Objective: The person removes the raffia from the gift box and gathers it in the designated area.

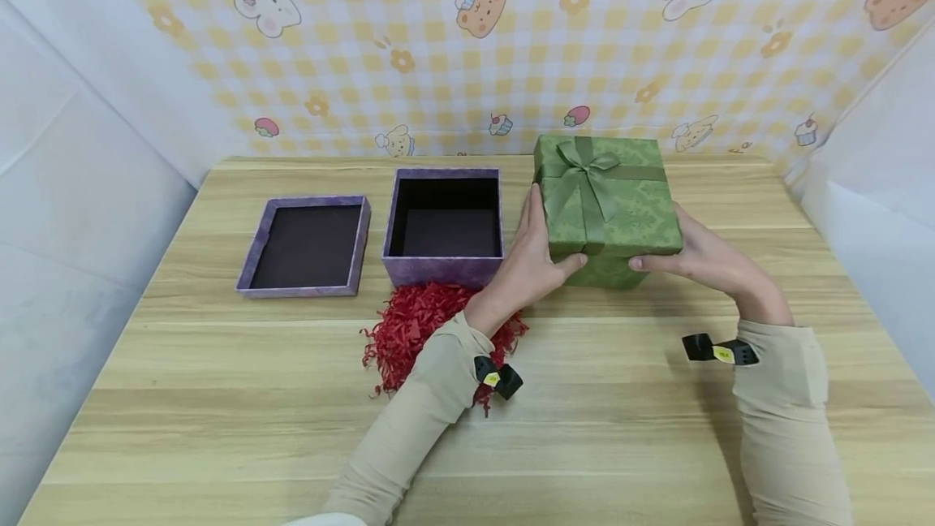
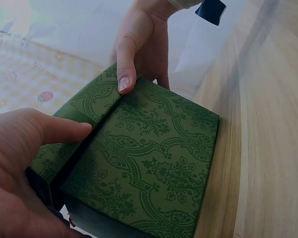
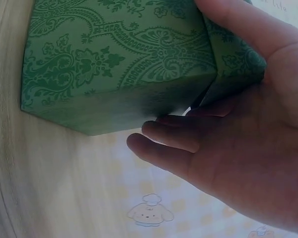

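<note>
A green patterned gift box (image 1: 609,276) stands at the back right of the table, its lid (image 1: 637,205) on top with a green ribbon bow (image 1: 587,171). My left hand (image 1: 527,266) grips the lid's left side, thumb on its front edge. From the right, my right hand (image 1: 708,256) holds the opposite side, its thumb at the front right corner. In the left wrist view, a dark line runs between the lid and the box body (image 2: 149,148). The right wrist view shows a small gap by the fingers, under the lid's edge.
Left of the green box is an uncovered purple box (image 1: 441,270) with a dark inside. Its purple lid (image 1: 303,292) lies upturned farther left. Red shredded paper (image 1: 416,323) is heaped before the purple box, partly under my left forearm. A checkered cloth (image 1: 438,79) hangs behind the table.
</note>
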Tool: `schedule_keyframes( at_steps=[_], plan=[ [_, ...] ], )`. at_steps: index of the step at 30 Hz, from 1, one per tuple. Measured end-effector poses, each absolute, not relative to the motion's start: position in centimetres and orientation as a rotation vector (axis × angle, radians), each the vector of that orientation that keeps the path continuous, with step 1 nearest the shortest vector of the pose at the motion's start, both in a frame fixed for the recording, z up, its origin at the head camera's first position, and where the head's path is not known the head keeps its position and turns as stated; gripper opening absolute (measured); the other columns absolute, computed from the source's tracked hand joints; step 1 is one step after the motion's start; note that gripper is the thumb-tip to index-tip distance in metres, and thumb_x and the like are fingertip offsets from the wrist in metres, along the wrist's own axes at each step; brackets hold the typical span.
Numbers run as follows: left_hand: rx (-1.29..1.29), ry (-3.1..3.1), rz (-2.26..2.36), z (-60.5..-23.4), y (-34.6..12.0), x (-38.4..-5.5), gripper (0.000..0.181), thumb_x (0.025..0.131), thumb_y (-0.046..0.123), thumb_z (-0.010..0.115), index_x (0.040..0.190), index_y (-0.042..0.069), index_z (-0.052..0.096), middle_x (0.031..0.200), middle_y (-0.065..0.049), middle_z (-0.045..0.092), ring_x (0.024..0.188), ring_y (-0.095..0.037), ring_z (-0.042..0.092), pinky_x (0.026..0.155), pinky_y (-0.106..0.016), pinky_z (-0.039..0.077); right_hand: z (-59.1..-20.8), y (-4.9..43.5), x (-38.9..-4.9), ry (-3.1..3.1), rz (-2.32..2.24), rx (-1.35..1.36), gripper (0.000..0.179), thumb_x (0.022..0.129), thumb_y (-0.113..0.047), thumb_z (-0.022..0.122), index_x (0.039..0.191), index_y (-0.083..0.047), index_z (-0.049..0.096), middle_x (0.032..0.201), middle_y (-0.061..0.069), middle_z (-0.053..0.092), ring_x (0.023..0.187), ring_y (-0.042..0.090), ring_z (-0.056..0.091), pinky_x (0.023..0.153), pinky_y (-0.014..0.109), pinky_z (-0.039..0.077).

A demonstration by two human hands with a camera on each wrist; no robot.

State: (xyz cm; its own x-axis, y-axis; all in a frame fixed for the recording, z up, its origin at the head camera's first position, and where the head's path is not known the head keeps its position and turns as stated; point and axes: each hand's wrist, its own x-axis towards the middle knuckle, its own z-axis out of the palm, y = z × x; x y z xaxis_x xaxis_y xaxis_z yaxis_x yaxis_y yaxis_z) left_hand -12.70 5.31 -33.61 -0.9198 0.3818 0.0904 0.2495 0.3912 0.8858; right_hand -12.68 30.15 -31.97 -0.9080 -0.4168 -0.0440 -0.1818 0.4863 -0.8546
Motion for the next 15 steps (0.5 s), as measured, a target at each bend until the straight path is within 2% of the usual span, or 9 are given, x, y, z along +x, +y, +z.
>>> schedule_keyframes(
  at_steps=[11,13,15],
  plan=[
    [0.617,2.52,1.631,-33.24,5.05,-12.59,0.106,0.084,0.031,0.07,0.147,0.009,-0.013,0.155,-0.006,-0.008,0.139,-0.012,-0.001,0.109,-0.033,0.019,-31.44,29.74,-12.52,2.545,-1.389,-0.572,0.092,0.076,-0.002,0.076,0.146,-0.023,0.02,0.133,0.003,0.041,0.118,0.016,0.042,0.09,0.018,0.037],
    [0.627,2.527,1.651,-33.18,5.03,-12.59,0.107,0.083,0.031,0.07,0.148,0.009,-0.012,0.155,-0.006,-0.006,0.139,-0.013,0.002,0.109,-0.034,0.02,-31.2,29.64,-12.48,2.58,-1.38,-0.571,0.097,0.074,-0.002,0.077,0.147,-0.025,0.017,0.134,0.004,0.04,0.119,0.019,0.042,0.093,0.023,0.037],
    [0.633,2.537,1.665,-33.15,4.99,-12.61,0.107,0.083,0.031,0.071,0.148,0.009,-0.012,0.155,-0.007,-0.005,0.139,-0.014,0.004,0.108,-0.035,0.021,-30.93,29.54,-12.39,2.62,-1.373,-0.549,0.105,0.072,-0.002,0.079,0.148,-0.029,0.012,0.137,0.006,0.037,0.121,0.023,0.039,0.098,0.034,0.034]
  ],
)
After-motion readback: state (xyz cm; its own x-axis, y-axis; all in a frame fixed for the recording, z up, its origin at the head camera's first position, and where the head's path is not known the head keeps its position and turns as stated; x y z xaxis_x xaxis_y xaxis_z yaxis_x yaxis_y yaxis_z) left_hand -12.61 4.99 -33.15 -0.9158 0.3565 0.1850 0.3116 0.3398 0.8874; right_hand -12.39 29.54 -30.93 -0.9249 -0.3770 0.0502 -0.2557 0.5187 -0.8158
